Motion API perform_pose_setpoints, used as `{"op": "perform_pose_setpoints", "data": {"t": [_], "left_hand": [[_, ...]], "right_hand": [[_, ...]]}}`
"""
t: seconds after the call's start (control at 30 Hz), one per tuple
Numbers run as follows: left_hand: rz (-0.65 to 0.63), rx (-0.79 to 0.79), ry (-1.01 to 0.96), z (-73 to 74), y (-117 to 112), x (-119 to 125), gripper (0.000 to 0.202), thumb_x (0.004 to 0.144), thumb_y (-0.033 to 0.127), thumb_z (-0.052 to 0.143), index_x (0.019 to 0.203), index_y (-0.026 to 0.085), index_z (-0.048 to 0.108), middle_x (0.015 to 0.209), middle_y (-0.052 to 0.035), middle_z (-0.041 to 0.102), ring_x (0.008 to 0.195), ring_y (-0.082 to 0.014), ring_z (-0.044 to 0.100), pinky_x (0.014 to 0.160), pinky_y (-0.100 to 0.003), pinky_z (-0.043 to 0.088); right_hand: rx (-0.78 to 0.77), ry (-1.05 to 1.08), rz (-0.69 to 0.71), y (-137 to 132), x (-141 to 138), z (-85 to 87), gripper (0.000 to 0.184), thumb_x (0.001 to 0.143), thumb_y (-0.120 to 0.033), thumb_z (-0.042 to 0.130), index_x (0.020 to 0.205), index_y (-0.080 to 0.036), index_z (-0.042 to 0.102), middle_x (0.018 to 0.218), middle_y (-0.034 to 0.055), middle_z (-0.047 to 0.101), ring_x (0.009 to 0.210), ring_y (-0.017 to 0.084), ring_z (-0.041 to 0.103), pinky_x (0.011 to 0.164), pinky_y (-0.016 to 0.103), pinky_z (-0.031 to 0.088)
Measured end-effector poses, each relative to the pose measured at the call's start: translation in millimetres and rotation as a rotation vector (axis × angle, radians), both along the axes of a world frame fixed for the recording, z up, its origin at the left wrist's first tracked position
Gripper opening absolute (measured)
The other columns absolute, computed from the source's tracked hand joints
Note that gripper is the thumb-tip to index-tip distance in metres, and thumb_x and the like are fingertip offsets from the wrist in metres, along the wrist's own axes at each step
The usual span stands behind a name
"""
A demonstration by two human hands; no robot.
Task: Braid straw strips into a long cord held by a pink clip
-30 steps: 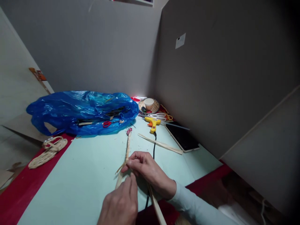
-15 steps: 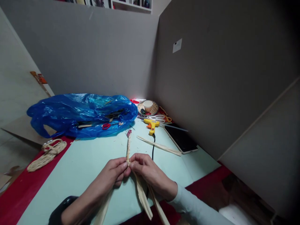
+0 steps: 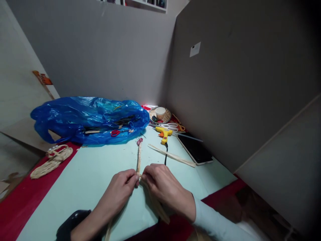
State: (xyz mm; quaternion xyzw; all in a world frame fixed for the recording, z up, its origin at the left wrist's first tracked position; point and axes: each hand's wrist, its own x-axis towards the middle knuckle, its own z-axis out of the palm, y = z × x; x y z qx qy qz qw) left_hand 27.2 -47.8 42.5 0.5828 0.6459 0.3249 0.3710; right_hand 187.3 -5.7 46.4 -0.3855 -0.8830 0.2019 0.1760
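Note:
A narrow pale braid (image 3: 139, 157) of flat dried-fibre strips runs toward me over the table, its far end gripped by a small pink binder clip (image 3: 139, 142). At its near end my left hand (image 3: 124, 185) pinches one side between thumb and fingers. Close beside it, my right hand (image 3: 163, 187) pinches the other side, knuckles up. Loose fibre strips (image 3: 160, 211) hang down under my right hand, and another strip trails below my left wrist. The fingertips hide the crossing point of the strips.
Behind lies a blue plastic bag (image 3: 87, 113) with red-handled scissors (image 3: 115, 133). To the right are a yellow glue gun (image 3: 165, 134), a loose strip (image 3: 173, 156), a tablet (image 3: 197, 150) and a white cup (image 3: 160, 112) on a woven plate. A woven sandal-shaped piece (image 3: 51, 162) sits left.
My hands have drawn slightly apart at the braid's near end, and the right hand has turned knuckles up. The hanging strips have shifted. The camera view has moved a little.

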Motion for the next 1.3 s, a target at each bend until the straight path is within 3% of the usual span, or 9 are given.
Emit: {"op": "perform_pose_setpoints", "data": {"t": [0.2, 0.33, 0.53, 0.63, 0.73, 0.8, 0.9, 1.0, 1.3], "left_hand": [[0.023, 0.003, -0.034, -1.0, 2, 5, 0.032, 0.08, 0.035, 0.052, 0.051, 0.022, 0.047, 0.053, 0.004, 0.045, 0.057, -0.0166, 0.04, 0.058, -0.028, 0.026], [-0.003, -0.065, -0.208, -10.7, 4, 4, 0.032, 0.077, 0.038, 0.053, 0.053, 0.022, 0.039, 0.053, 0.0075, 0.034, 0.054, -0.0125, 0.029, 0.052, -0.026, 0.023], [-0.029, -0.196, -0.478, -18.8, 3, 0, 0.033, 0.079, 0.051, 0.05, 0.064, 0.023, 0.039, 0.049, 0.0128, 0.023, 0.046, -0.0082, 0.013, 0.043, -0.024, 0.011], [-0.034, -0.176, -0.546, -18.6, 3, -1, 0.035, 0.076, 0.049, 0.059, 0.064, 0.021, 0.043, 0.053, 0.0108, 0.031, 0.047, -0.0074, 0.021, 0.045, -0.022, 0.018], [-0.025, -0.158, -0.571, -17.1, 2, -2, 0.031, 0.074, 0.044, 0.064, 0.066, 0.017, 0.05, 0.055, 0.009, 0.037, 0.049, -0.0072, 0.026, 0.047, -0.022, 0.021], [-0.027, -0.166, -0.583, -14.8, 0, -2, 0.03, 0.079, 0.044, 0.061, 0.069, 0.017, 0.054, 0.052, 0.0107, 0.032, 0.046, -0.0071, 0.02, 0.045, -0.022, 0.015], [-0.047, -0.184, -0.621, -8.9, -3, -1, 0.03, 0.082, 0.045, 0.06, 0.075, 0.017, 0.058, 0.052, 0.0107, 0.03, 0.046, -0.0076, 0.02, 0.045, -0.022, 0.013], [-0.078, -0.188, -0.657, -4.5, -4, 0, 0.027, 0.08, 0.042, 0.063, 0.078, 0.016, 0.06, 0.058, 0.0067, 0.043, 0.053, -0.0098, 0.039, 0.051, -0.021, 0.027], [-0.094, -0.097, -0.318, -11.4, -4, -6, 0.028, 0.084, 0.041, 0.052, 0.069, 0.018, 0.056, 0.066, 0.0032, 0.049, 0.064, -0.0152, 0.042, 0.059, -0.026, 0.035]], "right_hand": [[0.246, -0.291, -0.012, -18, -2, 5.1, 0.005, 0.085, -0.015, 0.053, 0.088, -0.017, 0.057, 0.082, 0.0062, 0.062, 0.063, 0.02, 0.056, 0.052, 0.031, 0.027], [0.443, -0.368, 0.004, -34, -11, 2.1, 0.022, 0.071, -0.004, 0.058, 0.09, -0.015, 0.054, 0.079, 0.0065, 0.057, 0.064, 0.023, 0.056, 0.049, 0.031, 0.035], [0.787, -0.288, 0.018, -47, -27, -12.8, 0.025, 0.072, 0.003, 0.048, 0.091, -0.007, 0.06, 0.07, 0.0082, 0.055, 0.058, 0.022, 0.054, 0.044, 0.032, 0.041], [0.842, -0.231, 0.035, -51, -23, -19.6, 0.028, 0.074, 0.002, 0.048, 0.098, -0.003, 0.062, 0.072, 0.0098, 0.058, 0.06, 0.022, 0.054, 0.048, 0.033, 0.044], [0.662, -0.131, 0.088, -46, -6, -12.5, 0.024, 0.082, -0.01, 0.055, 0.104, -0.007, 0.063, 0.083, 0.0106, 0.062, 0.07, 0.024, 0.056, 0.057, 0.034, 0.046], [0.349, 0.0, 0.057, -35, 6, -0.5, 0.024, 0.089, -0.033, 0.057, 0.104, -0.015, 0.064, 0.091, 0.0092, 0.064, 0.082, 0.024, 0.057, 0.069, 0.035, 0.047], [-0.031, 0.199, -0.056, -11, 16, 14.9, 0.026, 0.097, -0.035, 0.045, 0.102, -0.018, 0.064, 0.098, 0.0077, 0.065, 0.093, 0.02, 0.058, 0.082, 0.031, 0.043], [-0.361, 0.237, 0.117, 8, 11, 14.6, 0.031, 0.099, -0.033, 0.039, 0.085, -0.017, 0.063, 0.079, 0.0031, 0.064, 0.076, 0.016, 0.058, 0.071, 0.025, 0.041], [-0.418, 0.342, 0.126, 10, -3, -9.5, 0.032, 0.09, -0.025, 0.047, 0.06, -0.017, 0.043, 0.057, -0.004, 0.039, 0.059, 0.01, 0.037, 0.055, 0.024, 0.026]]}}
